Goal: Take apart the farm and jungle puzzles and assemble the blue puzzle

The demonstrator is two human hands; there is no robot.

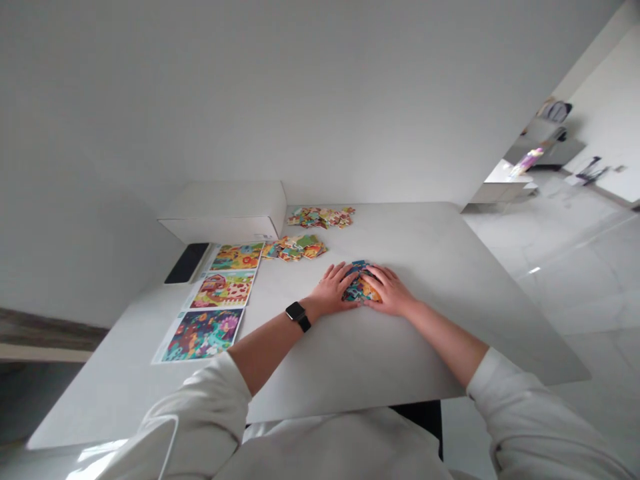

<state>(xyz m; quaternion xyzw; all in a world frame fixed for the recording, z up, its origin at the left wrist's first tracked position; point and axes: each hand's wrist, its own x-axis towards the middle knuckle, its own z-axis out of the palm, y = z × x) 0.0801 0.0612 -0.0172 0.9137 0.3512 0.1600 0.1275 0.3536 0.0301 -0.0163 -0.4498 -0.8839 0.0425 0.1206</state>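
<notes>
A small colourful heap of jigsaw pieces (361, 288) lies on the white table (360, 353) just ahead of me. My left hand (333, 288), with a black watch on its wrist, rests flat against the heap's left side, fingers stretched out. Against the right side lies my right hand (391, 289), fingers extended over the heap's edge. Both hands touch the pieces and cup them between them.
Two more piles of puzzle pieces (295, 247) (321, 216) lie farther back. Three picture sheets (223, 289) run in a row at the left. Behind them stand a white box (225, 212) and a black phone (187, 262). The wall is close behind the table.
</notes>
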